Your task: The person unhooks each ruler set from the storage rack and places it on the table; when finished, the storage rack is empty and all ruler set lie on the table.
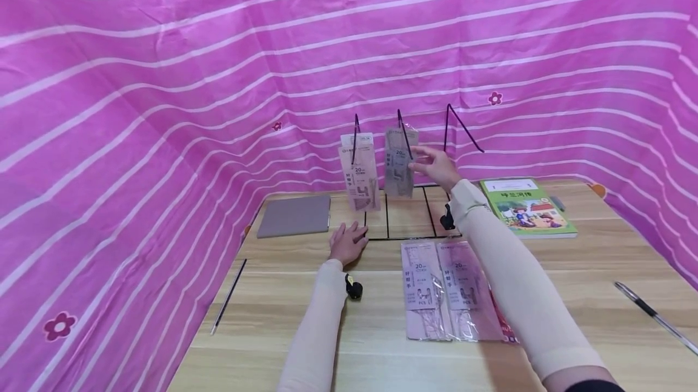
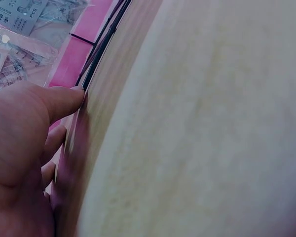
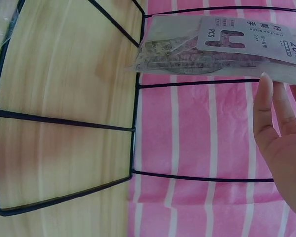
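A black wire rack [image 1: 387, 216] with three upright hooks stands on the table. From its left hook hangs a clear pack holding a ruler set [image 1: 360, 180], marked 20 cm. Another ruler set pack [image 1: 398, 165] hangs at the middle hook. My right hand [image 1: 436, 166] pinches that pack's right edge, thumb tip at the edge in the right wrist view [image 3: 286, 133]. My left hand [image 1: 349, 243] rests on the rack's front left base, fingers spread; in the left wrist view its thumb touches the black wire [image 2: 91, 74]. The right hook [image 1: 463, 125] carries nothing.
Ruler set packs [image 1: 420, 292] lie flat in front of the rack, with a red edge showing beneath. Left are a grey notebook [image 1: 294, 216] and a thin pen [image 1: 229, 295]. A green picture book [image 1: 526, 207] and a clear pen [image 1: 654, 316] lie right. Pink striped cloth [image 1: 191, 107] hangs behind.
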Action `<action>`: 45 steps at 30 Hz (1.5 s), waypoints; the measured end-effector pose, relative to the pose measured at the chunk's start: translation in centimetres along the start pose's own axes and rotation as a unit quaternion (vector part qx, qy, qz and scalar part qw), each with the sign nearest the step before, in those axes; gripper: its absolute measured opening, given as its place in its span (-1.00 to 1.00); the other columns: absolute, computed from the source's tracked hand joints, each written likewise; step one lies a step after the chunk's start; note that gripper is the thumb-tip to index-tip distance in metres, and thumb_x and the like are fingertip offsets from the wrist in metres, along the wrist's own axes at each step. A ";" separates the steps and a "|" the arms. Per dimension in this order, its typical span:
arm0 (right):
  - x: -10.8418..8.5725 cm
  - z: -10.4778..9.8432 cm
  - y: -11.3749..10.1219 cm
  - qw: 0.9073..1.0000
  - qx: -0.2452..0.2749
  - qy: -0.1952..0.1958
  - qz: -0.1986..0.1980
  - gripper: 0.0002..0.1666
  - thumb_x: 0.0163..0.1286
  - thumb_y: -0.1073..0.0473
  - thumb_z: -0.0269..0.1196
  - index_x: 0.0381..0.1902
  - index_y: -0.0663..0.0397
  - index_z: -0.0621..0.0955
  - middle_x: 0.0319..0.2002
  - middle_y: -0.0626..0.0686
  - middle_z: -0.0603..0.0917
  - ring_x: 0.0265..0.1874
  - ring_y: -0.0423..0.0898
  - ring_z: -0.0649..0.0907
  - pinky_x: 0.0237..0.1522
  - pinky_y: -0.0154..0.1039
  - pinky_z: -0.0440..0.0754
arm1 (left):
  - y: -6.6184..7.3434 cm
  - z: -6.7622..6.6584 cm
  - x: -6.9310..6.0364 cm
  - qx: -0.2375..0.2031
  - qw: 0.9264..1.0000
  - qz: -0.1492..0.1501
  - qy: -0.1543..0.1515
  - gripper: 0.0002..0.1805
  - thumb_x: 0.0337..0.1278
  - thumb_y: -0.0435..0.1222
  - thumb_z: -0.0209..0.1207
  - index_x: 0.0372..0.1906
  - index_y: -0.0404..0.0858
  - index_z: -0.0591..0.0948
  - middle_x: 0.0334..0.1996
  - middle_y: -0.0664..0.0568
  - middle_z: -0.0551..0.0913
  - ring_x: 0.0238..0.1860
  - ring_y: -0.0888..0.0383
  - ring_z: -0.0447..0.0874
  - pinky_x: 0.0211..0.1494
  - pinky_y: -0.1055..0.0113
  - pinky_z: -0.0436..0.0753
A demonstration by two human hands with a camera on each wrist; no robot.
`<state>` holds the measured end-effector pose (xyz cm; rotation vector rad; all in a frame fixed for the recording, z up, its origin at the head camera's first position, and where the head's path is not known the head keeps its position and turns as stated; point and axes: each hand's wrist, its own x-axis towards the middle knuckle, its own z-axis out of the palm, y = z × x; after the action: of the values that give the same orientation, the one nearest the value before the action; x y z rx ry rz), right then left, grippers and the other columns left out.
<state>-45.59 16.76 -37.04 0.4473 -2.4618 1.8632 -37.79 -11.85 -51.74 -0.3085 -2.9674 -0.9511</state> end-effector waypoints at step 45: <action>-8.9 1.6 -1.1 0.989 0.040 0.068 -0.125 -0.52 0.30 0.42 0.35 0.18 0.40 0.57 -0.02 0.35 0.70 -0.26 -0.16 0.65 -0.19 -0.43 0.66 | -0.4 0.2 0.3 0.003 1.000 0.001 0.000 -0.52 0.47 -0.07 0.07 0.39 -0.03 0.50 0.54 -0.07 0.26 0.60 -0.24 -0.09 0.60 -0.15 -0.16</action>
<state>-36.51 16.87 -38.12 0.5813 -2.1402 1.8277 -38.13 -12.02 -52.17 -0.3119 -2.9686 -0.9411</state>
